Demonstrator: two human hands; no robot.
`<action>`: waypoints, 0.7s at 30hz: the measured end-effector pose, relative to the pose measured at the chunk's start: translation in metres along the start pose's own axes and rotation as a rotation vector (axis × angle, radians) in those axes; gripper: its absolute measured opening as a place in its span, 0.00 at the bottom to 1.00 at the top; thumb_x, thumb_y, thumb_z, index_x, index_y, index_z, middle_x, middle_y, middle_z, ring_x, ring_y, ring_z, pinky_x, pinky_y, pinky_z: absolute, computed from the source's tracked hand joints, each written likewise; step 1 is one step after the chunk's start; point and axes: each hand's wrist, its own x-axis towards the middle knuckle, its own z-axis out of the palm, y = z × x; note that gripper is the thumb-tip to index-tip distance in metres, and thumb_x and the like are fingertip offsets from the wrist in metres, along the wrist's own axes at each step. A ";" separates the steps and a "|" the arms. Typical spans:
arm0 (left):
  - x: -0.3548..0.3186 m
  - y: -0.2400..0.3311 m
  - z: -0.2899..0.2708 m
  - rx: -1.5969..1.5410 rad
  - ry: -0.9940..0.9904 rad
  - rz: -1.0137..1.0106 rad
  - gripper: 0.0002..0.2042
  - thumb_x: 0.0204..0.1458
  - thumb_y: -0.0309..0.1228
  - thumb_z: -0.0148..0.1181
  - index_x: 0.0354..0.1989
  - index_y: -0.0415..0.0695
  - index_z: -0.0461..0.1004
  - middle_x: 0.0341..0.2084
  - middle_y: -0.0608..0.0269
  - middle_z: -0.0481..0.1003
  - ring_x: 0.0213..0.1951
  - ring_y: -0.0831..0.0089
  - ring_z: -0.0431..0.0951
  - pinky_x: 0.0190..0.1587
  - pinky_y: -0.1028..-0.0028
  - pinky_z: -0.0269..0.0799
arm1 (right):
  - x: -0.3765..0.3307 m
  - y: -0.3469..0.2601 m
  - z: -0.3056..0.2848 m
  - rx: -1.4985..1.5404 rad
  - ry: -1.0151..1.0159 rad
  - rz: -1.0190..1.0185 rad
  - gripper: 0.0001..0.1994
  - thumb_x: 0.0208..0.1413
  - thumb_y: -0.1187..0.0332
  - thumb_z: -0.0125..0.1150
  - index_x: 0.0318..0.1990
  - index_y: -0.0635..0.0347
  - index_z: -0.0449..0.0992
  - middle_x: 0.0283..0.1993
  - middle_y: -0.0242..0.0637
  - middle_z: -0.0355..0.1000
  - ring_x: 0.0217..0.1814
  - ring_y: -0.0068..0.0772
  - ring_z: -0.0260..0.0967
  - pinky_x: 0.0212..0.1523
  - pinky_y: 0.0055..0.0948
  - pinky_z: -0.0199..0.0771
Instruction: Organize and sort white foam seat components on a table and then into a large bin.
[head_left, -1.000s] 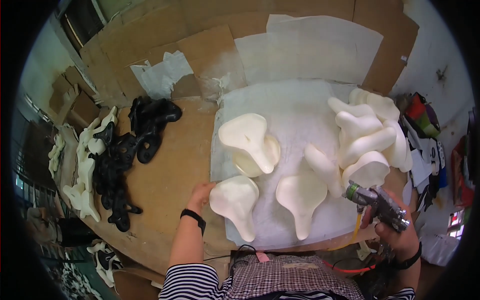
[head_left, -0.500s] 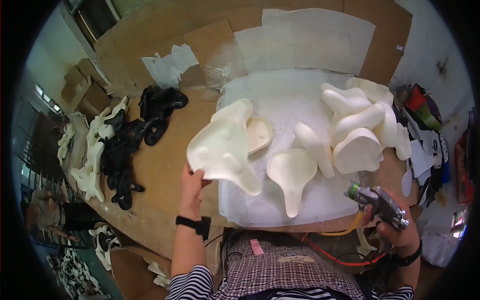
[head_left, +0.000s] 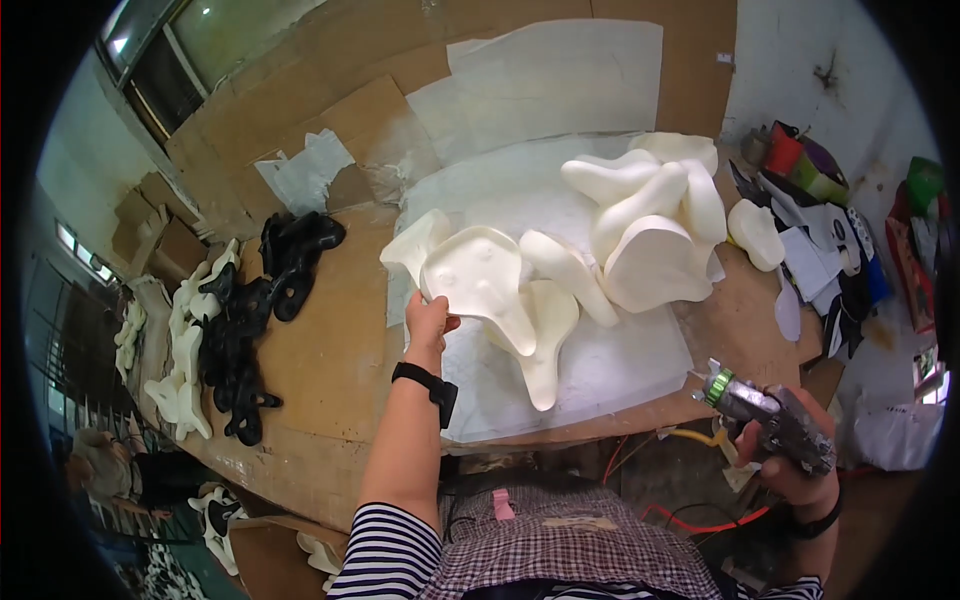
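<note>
My left hand [head_left: 428, 326] pinches the left edge of a cream foam bicycle saddle pad [head_left: 473, 268], its hollow side facing up and its narrow nose toward the lower right. Partly beneath it is a second saddle pad [head_left: 546, 345], nose toward me; whether the two touch I cannot tell. Behind the held pad shows another cream pad [head_left: 412, 242], partly covered. At the right, my right hand [head_left: 805, 465] is wrapped round a metal spray gun [head_left: 768, 413] with a green ring, its nozzle pointing to the upper left.
A pile of cream saddle pads [head_left: 655, 225] stands at the right of the white sheet [head_left: 620, 365]. Black saddle pieces [head_left: 232, 330] and more cream ones line the table's left side. Yellow hose [head_left: 690, 434] and red hose [head_left: 715, 523] hang near the front edge. Another person [head_left: 105, 465] is at far left.
The view has shifted. My left hand has carried its saddle pad farther from me and lower, over part of the pad in front. The spray gun stays in my right hand.
</note>
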 end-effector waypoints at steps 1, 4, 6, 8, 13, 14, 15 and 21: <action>0.001 0.000 0.002 -0.032 -0.015 -0.056 0.17 0.43 0.22 0.49 0.45 0.38 0.67 0.31 0.58 0.73 0.25 0.68 0.76 0.23 0.71 0.77 | -0.004 0.002 -0.004 0.053 0.024 0.015 0.32 0.45 0.65 0.69 0.57 0.65 0.64 0.29 0.38 0.73 0.31 0.27 0.73 0.33 0.28 0.73; -0.001 -0.004 0.002 -0.054 -0.023 -0.122 0.14 0.43 0.22 0.50 0.42 0.37 0.68 0.30 0.57 0.72 0.24 0.67 0.75 0.23 0.72 0.76 | -0.006 0.007 -0.016 -0.105 -0.125 0.076 0.32 0.43 0.66 0.70 0.57 0.66 0.64 0.31 0.37 0.74 0.33 0.27 0.73 0.34 0.28 0.73; -0.002 -0.007 -0.001 -0.074 -0.010 -0.116 0.14 0.43 0.23 0.51 0.41 0.37 0.68 0.30 0.57 0.72 0.24 0.67 0.75 0.22 0.72 0.76 | -0.002 0.011 -0.014 -0.120 -0.146 0.167 0.34 0.41 0.65 0.71 0.57 0.66 0.64 0.32 0.37 0.74 0.32 0.29 0.73 0.35 0.28 0.73; -0.001 -0.007 -0.008 -0.090 0.006 -0.108 0.14 0.43 0.23 0.51 0.40 0.37 0.68 0.30 0.56 0.72 0.24 0.67 0.75 0.22 0.72 0.76 | -0.001 0.010 -0.003 -0.018 -0.068 0.127 0.34 0.41 0.65 0.71 0.57 0.65 0.64 0.32 0.38 0.74 0.32 0.30 0.73 0.35 0.29 0.73; 0.012 0.000 -0.020 -0.098 -0.044 -0.170 0.12 0.43 0.23 0.52 0.38 0.37 0.68 0.26 0.57 0.72 0.22 0.67 0.75 0.21 0.73 0.76 | 0.027 0.010 0.008 0.167 0.009 0.058 0.37 0.40 0.65 0.72 0.58 0.66 0.62 0.33 0.43 0.73 0.31 0.34 0.73 0.35 0.32 0.74; 0.017 0.004 -0.024 -0.105 -0.037 -0.169 0.12 0.43 0.23 0.52 0.38 0.37 0.68 0.26 0.57 0.72 0.22 0.67 0.75 0.21 0.73 0.76 | 0.034 0.004 0.013 0.181 0.016 0.122 0.38 0.40 0.64 0.73 0.59 0.66 0.62 0.34 0.43 0.73 0.32 0.35 0.73 0.35 0.33 0.74; 0.024 0.011 -0.029 -0.133 -0.051 -0.153 0.12 0.43 0.23 0.52 0.38 0.36 0.69 0.25 0.56 0.73 0.20 0.68 0.75 0.20 0.74 0.75 | 0.042 0.006 0.014 0.178 0.007 0.120 0.38 0.40 0.64 0.73 0.59 0.66 0.62 0.34 0.43 0.73 0.32 0.35 0.73 0.35 0.33 0.74; 0.089 0.062 -0.068 -0.239 0.018 -0.099 0.07 0.46 0.23 0.51 0.34 0.34 0.69 0.23 0.55 0.73 0.20 0.67 0.75 0.21 0.75 0.76 | 0.077 0.036 0.022 0.136 0.012 0.084 0.39 0.44 0.59 0.71 0.62 0.64 0.58 0.37 0.44 0.72 0.33 0.34 0.72 0.37 0.32 0.74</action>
